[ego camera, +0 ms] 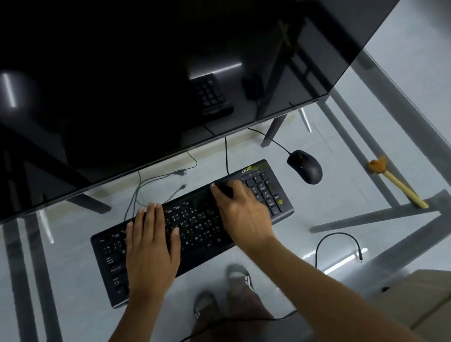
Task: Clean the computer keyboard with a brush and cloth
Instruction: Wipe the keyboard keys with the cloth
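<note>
A black keyboard [200,225] lies at a slant on the glass desk. My left hand [150,243] rests flat on its left half, fingers straight and spread over the keys. My right hand [244,214] sits on the upper right part of the keyboard, beside the number pad, with thumb and fingers curled round a small dark wad that looks like a cloth [226,190]. The wad touches the keys. A brush [398,186] with a pale wooden handle and orange-brown bristles lies on the glass at the right, away from both hands.
A large black monitor [149,80] overhangs the back of the desk. A black mouse [305,166] sits right of the keyboard. A loose black cable [337,245] curls near the front right. Sandalled feet [233,281] and the metal desk frame [425,213] show through the glass.
</note>
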